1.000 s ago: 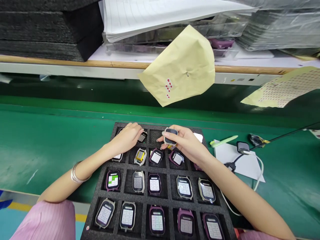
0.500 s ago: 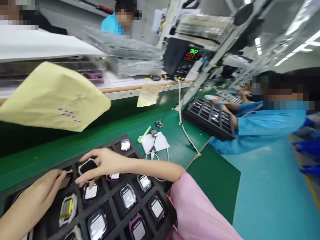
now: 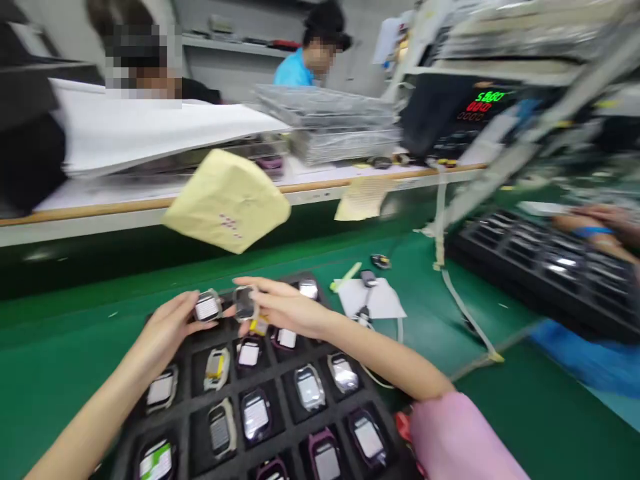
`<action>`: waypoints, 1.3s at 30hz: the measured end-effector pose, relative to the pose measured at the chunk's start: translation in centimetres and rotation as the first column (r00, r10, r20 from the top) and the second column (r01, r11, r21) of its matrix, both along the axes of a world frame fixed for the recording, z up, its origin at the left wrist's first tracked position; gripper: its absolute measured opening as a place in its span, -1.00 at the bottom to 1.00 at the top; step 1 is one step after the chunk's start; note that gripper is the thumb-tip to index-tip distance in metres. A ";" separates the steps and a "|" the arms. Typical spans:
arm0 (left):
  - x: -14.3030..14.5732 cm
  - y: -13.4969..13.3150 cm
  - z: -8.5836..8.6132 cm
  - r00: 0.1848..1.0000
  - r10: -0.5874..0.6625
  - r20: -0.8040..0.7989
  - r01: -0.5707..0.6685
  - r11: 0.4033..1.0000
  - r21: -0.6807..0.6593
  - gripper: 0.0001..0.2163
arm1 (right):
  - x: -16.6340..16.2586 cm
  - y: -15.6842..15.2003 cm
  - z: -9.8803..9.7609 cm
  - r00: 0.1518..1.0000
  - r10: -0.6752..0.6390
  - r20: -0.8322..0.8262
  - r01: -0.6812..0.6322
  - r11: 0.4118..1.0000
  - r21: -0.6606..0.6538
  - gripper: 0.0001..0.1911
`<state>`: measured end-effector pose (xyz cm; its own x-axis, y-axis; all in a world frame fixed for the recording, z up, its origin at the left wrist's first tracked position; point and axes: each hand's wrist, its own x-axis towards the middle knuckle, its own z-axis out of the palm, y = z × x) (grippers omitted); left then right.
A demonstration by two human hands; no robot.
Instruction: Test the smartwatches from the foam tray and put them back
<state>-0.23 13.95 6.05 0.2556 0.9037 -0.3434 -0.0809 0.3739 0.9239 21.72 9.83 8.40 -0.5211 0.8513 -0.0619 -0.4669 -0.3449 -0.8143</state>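
A black foam tray [image 3: 285,417] of smartwatch bodies lies on the green belt in front of me. My left hand [image 3: 170,327] pinches a light-cased watch body [image 3: 207,307] lifted just above the tray's far row. My right hand [image 3: 285,308] holds a dark-screened watch body [image 3: 245,303] upright beside it, with a small yellow part [image 3: 259,326] hanging below. The two watch bodies are close together but apart. Several watches with lit screens sit in the tray's pockets below my hands.
A yellow sticker sheet [image 3: 227,200] hangs from the shelf edge above the belt. White paper [image 3: 373,300] with a cable and a green pen lies right of the tray. Another person's hand rests on a second black tray [image 3: 540,263] at the right. Two people are behind the shelf.
My view has swung back left. My left hand has lifted a watch body out of the far row. My right hand still holds the dark-screened watch, now next to the other one.
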 end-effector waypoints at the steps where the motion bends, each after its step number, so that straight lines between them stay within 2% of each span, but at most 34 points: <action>1: 0.3 -0.1 0.5 0.997 0.039 0.065 -0.038 0.999 -0.013 -0.64 | 0.0 0.1 0.2 1.000 -0.008 -0.003 0.008 1.000 0.001 -0.36; 4: 0.6 0.0 1.2 0.974 0.088 0.207 -0.087 0.996 -0.014 -0.74 | 0.2 0.5 0.6 1.000 0.005 0.023 -0.006 0.999 0.048 -0.45; 8: 0.2 0.0 1.6 0.964 0.053 0.259 -0.084 0.991 0.109 -0.76 | 0.3 0.9 0.7 0.996 -0.007 0.090 -0.003 0.994 0.111 -0.52; 12: 0.1 -1.0 2.4 0.975 0.024 0.223 -0.067 0.980 0.190 -0.72 | 0.2 0.8 0.7 0.994 -0.042 0.100 0.027 0.989 0.147 -0.60; 17: 0.0 -2.3 3.3 0.986 -0.015 0.164 -0.020 0.978 0.207 -0.73 | 0.2 0.7 0.8 0.999 -0.025 0.049 0.015 0.984 0.180 -0.64; 22: -0.2 -2.5 3.0 0.988 -0.051 0.149 0.022 0.981 0.191 -0.75 | 0.4 0.6 1.0 0.999 0.040 -0.030 -0.036 0.990 0.133 -0.64; 27: -0.1 -1.9 2.7 0.984 -0.044 0.172 0.002 0.972 0.233 -0.76 | 0.5 0.5 1.1 0.996 0.067 -0.062 -0.060 0.992 0.115 -0.63; 33: -0.1 -1.5 2.8 0.971 -0.006 0.238 -0.023 0.993 0.118 -0.68 | 0.8 0.3 1.2 0.991 0.127 -0.050 -0.116 0.977 0.179 -0.66; 39: -0.4 -0.9 2.4 0.960 -0.026 0.278 0.018 0.999 0.030 -0.75 | 0.7 0.0 1.6 0.985 0.164 -0.054 -0.150 0.966 0.209 -0.64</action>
